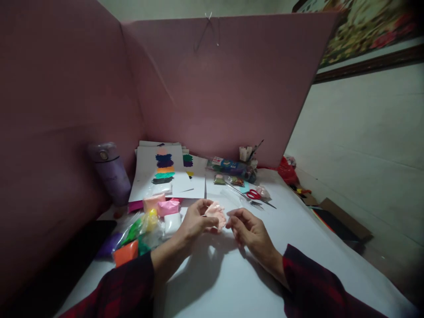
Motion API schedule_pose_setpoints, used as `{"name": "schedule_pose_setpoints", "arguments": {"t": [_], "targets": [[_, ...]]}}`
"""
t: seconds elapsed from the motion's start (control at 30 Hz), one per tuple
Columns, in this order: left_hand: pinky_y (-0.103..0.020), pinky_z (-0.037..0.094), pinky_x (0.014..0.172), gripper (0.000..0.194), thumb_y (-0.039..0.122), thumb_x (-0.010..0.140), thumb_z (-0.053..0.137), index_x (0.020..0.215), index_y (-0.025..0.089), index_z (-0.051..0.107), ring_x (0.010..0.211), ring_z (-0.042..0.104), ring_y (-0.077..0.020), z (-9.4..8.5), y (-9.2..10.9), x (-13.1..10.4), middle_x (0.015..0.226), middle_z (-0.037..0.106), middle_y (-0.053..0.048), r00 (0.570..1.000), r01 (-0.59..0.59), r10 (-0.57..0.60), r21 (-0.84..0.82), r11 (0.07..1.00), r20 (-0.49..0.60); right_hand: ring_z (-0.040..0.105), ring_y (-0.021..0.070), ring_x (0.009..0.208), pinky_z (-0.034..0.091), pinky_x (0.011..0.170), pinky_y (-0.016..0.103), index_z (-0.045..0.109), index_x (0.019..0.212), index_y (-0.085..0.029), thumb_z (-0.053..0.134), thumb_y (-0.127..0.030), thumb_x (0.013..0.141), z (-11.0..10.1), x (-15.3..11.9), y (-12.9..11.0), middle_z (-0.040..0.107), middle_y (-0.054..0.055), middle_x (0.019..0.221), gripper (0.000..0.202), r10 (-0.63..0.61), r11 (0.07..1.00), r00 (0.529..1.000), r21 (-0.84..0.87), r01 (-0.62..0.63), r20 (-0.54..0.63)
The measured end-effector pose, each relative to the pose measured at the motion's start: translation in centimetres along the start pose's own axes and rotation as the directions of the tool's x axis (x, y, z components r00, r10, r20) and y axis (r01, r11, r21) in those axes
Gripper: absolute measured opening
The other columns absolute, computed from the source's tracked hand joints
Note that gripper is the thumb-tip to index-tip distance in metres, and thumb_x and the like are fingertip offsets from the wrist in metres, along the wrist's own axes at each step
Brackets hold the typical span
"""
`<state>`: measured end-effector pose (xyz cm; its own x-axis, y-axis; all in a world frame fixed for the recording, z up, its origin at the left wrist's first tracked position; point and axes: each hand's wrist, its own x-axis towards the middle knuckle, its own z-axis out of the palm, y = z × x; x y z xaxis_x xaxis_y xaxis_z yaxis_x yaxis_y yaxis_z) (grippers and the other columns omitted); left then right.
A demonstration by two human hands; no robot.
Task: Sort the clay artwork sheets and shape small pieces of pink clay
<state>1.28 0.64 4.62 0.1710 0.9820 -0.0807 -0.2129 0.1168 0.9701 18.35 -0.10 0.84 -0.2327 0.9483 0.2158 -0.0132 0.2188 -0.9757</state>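
Note:
Above the white tabletop, my left hand [196, 221] is closed around a crumpled pale peach packet of modelling clay [216, 213], its plastic glinting on top. Just right of the packet is my right hand [249, 229], its thumb and fingertips drawn together in a pinch near the packet's edge. Whether something thin lies between those fingertips is too small to tell. Several clay packets lie left of my left hand, among them a pink packet [168, 207], a white packet [172, 224] and an orange packet [126, 253].
Red-handled scissors [254, 194] and a fork-like metal tool [243, 194] lie beyond my right hand. Painted sheets [188, 181] lean at the back. A purple bottle [111, 174] stands left. Pink panels [212, 88] enclose the back and left. A cardboard box [346, 218] sits right.

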Motion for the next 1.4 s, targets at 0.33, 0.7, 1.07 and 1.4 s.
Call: {"name": "schedule_pose_setpoints", "arguments": {"t": [0.33, 0.7, 1.07, 1.4], "targets": [[-0.027, 0.045, 0.045, 0.035, 0.046, 0.064, 0.073, 0.07, 0.016, 0.055, 0.046, 0.061, -0.018, -0.9, -2.3, 0.4, 0.056, 0.067, -0.006, 0.987, 0.021, -0.026, 0.037, 0.999, 0.156, 0.043, 0.0078, 0.052, 0.033, 0.047, 0.021, 0.058, 0.083, -0.016, 0.056, -0.042, 0.086, 0.3, 0.8, 0.2, 0.057, -0.001, 0.071, 0.026, -0.072, 0.983, 0.997, -0.168, 0.069, -0.014], [-0.024, 0.04, 0.045, 0.024, 0.04, 0.071, 0.067, 0.066, 0.018, 0.06, 0.044, 0.055, -0.0141, -1.5, -2.9, -0.2, 0.053, 0.059, -0.001, 0.994, -0.046, 0.031, 0.132, 0.99, 0.109, 0.049, 0.0098, 0.058, 0.037, 0.055, 0.022, 0.059, 0.074, -0.015, 0.056, -0.038, 0.086, 0.6, 1.0, 0.2, 0.058, 0.0, 0.064, 0.026, -0.078, 0.977, 0.992, -0.192, 0.096, 0.098], [-0.037, 0.044, 0.092, 0.019, 0.023, 0.081, 0.055, 0.092, 0.023, 0.07, 0.103, 0.059, -0.0238, -3.0, -4.6, 0.6, 0.107, 0.067, -0.01, 0.89, -0.396, 0.45, 0.613, 0.684, 0.073, 0.037, 0.0057, 0.042, 0.027, 0.042, 0.019, 0.048, 0.062, -0.017, 0.055, -0.027, 0.079, 0.4, 1.2, -0.3, 0.046, -0.006, 0.05, 0.021, 0.174, 0.965, 0.976, -0.22, -0.143, 0.131], [-0.051, 0.027, 0.107, 0.04, 0.009, 0.085, 0.037, 0.121, 0.014, 0.055, 0.126, 0.044, -0.0257, -3.5, -5.3, 0.6, 0.131, 0.055, -0.013, 0.898, -0.319, 0.38, 0.923, 0.214, 0.222, 0.035, 0.0052, 0.034, 0.023, 0.033, 0.017, 0.049, 0.06, -0.017, 0.056, -0.027, 0.071, -0.3, 1.4, -0.3, 0.049, -0.005, 0.044, 0.016, 0.307, 0.946, 0.925, -0.176, -0.271, 0.223]]}}
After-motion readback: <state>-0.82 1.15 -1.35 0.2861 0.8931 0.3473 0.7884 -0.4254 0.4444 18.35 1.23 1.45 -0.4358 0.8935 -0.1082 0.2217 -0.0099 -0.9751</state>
